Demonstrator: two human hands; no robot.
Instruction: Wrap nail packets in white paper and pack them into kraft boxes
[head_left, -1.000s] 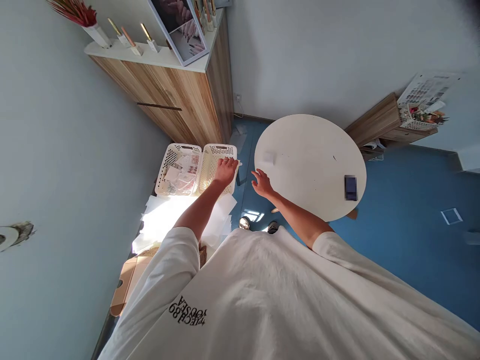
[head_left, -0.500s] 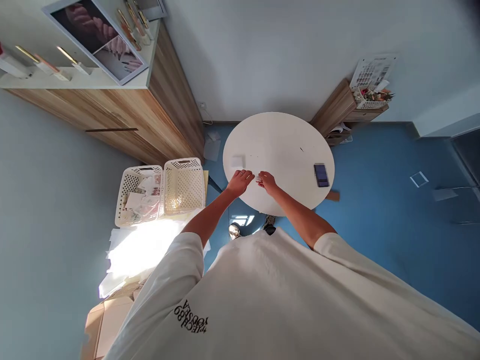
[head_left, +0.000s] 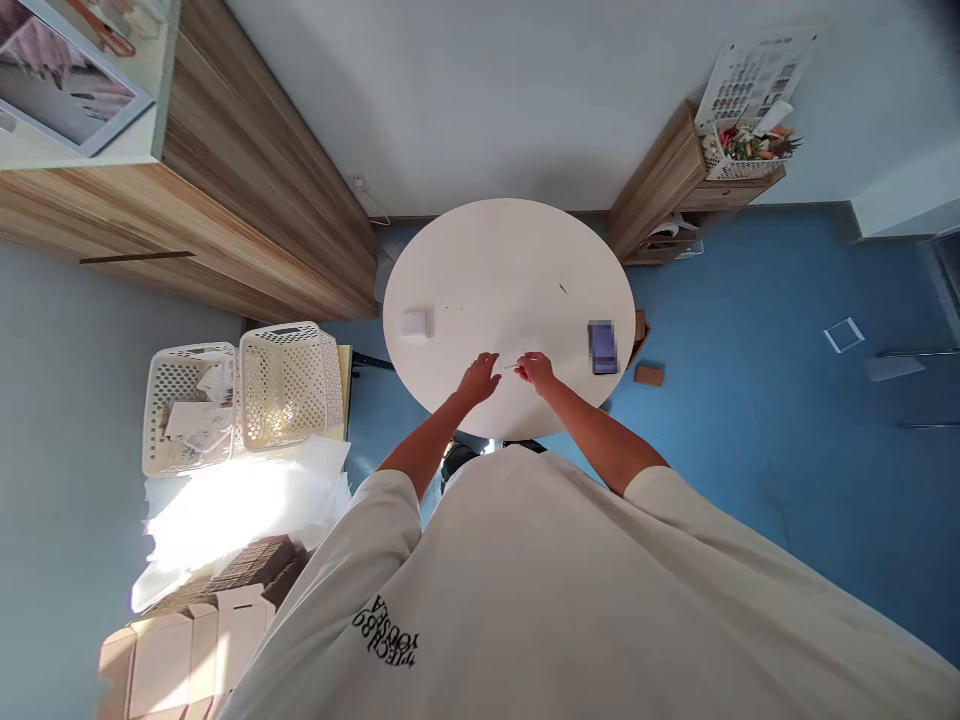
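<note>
Small item (head_left: 509,366) pinched over a round worktop (head_left: 510,255)

The right hand (head_left: 535,370) pinches the pale item at its fingertips, near the worktop's near edge. The left hand (head_left: 480,380), just beside, is partly spread, thumb apart from its fingers.

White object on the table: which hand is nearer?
Left: in the picture, the left hand is to the lower right of the white object; the right hand, farther right.
</note>
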